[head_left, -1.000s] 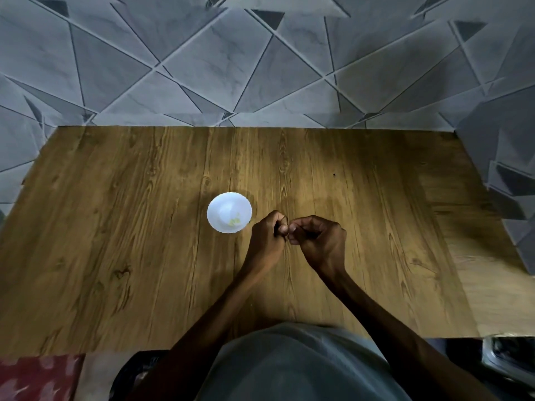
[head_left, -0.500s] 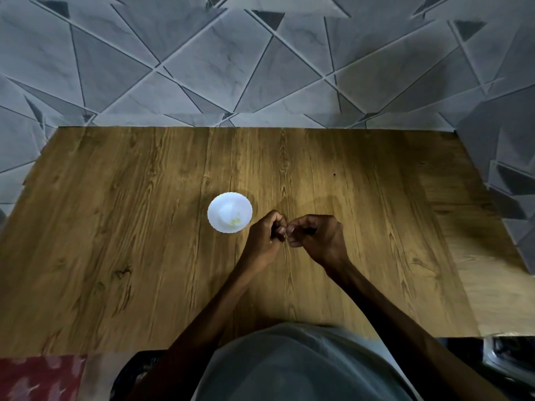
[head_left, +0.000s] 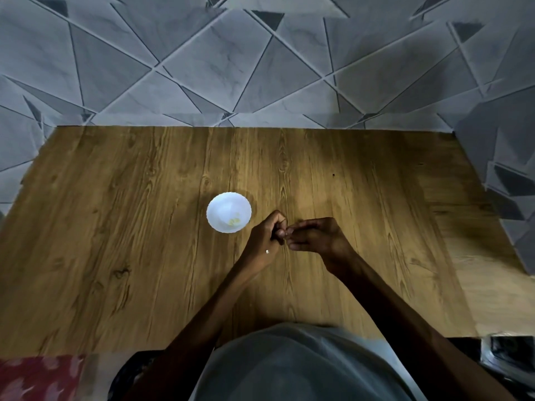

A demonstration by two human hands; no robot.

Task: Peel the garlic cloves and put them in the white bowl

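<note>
Just right of the white bowl, and on its near side, the person's two hands meet above the wooden table. The left hand lies closest to the bowl, almost touching its rim. The right hand sits farther right of the bowl, and its fingertips butt against those of the left. The fingers of both hands are curled tight and narrow, thumbs against forefingers, pinching at one small thing held between them. That thing is hidden by the fingertips; judged from the task, it is a garlic clove being stripped of its skin.

Inside the bowl, toward its right-hand wall, lie a few pale yellow pieces. These are probably cloves already peeled and dropped in, though they are too small to count. A pale fleck clings to the back of the left hand, on the side away from the bowl. It may be a scrap of skin, but this cannot be told.

No unpeeled cloves and no heap of skins can be seen anywhere around the bowl. The task therefore appears partly done: some garlic is in the bowl and one clove is in hand. How many cloves remain cannot be judged. This clove still has to be freed of its skin and carried the short way left into the bowl.
</note>
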